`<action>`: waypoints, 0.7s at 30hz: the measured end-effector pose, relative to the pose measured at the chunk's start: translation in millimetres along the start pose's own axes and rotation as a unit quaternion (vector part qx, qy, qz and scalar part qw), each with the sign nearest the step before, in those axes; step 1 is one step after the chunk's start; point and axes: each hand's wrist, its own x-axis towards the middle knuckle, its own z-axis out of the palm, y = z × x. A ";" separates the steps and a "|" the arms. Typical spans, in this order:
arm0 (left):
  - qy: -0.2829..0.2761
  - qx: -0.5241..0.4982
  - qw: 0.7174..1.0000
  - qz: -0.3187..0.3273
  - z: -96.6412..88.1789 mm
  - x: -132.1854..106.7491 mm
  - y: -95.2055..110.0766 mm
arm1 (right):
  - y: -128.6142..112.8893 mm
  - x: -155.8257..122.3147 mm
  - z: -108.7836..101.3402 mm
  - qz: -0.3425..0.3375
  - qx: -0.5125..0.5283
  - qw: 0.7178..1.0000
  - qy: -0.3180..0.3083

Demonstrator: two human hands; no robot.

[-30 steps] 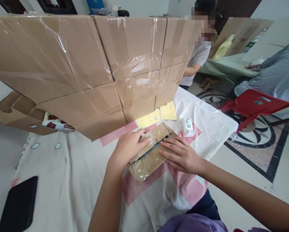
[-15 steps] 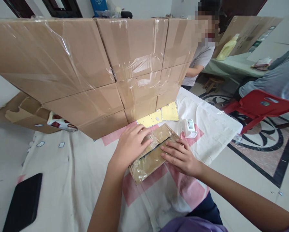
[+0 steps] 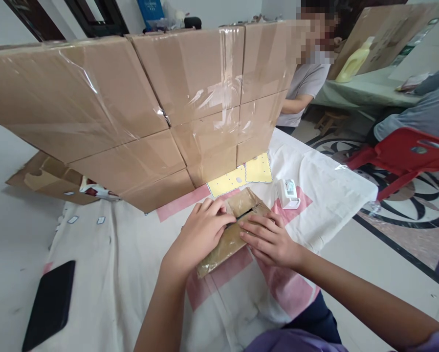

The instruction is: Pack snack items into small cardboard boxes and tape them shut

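1. Lying on the flat, brown, taped cardboard box [image 3: 225, 244], the right hand [image 3: 273, 239] has spread fingers.
2. The left hand [image 3: 201, 230] curls at the box's dark slit [image 3: 246, 213], grip unclear.
3. Under both, on the white cloth-covered tabletop [image 3: 139, 274], the slit runs near-left to far-right.

purple top [image 3: 296, 341], dark navy trousers [image 3: 319, 319]

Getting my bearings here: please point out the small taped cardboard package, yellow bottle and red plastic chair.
Small taped cardboard package [image 3: 230, 240], head view: near half of its top face.
Yellow bottle [image 3: 353, 63], head view: its body.
Red plastic chair [image 3: 399, 148], head view: its backrest.
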 end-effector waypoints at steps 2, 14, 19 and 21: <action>-0.007 -0.023 1.000 0.010 -1.1 -0.6 -0.6 | 0.4 -1.6 2.0 0.000 0.004 1.000 0.004; 0.000 0.006 0.998 -0.059 2.1 1.5 17.6 | -2.9 -2.6 4.9 0.020 0.014 0.999 0.028; 0.003 0.061 0.996 -0.070 13.0 4.9 23.0 | -3.9 -3.9 4.1 0.026 0.005 0.999 0.020; 0.002 0.098 0.994 -0.057 17.5 6.3 24.8 | -4.8 -3.2 3.6 0.027 0.003 0.999 0.025</action>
